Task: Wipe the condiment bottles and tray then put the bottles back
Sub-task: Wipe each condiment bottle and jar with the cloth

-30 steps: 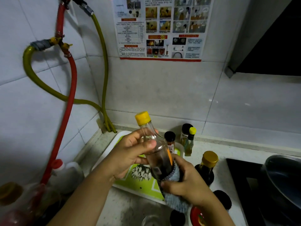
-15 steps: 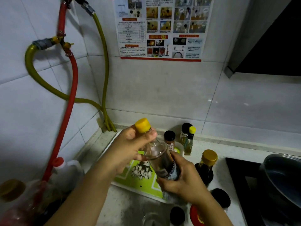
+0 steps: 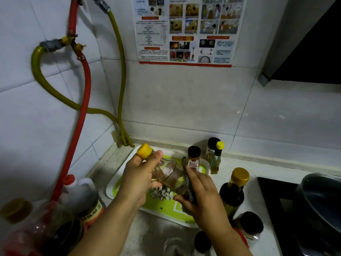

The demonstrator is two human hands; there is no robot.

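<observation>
Wiping is the step in hand: the left hand grips the neck of the clear bottle just under its yellow cap, tilted toward ten o'clock above the green tray; the right hand wraps the grey cloth round its lower body. My judgement: keep the neck grip firm and twist the bottle inside the cloth, working down to the base; the dark sauce bottle stands at three o'clock, near enough to knock.
</observation>
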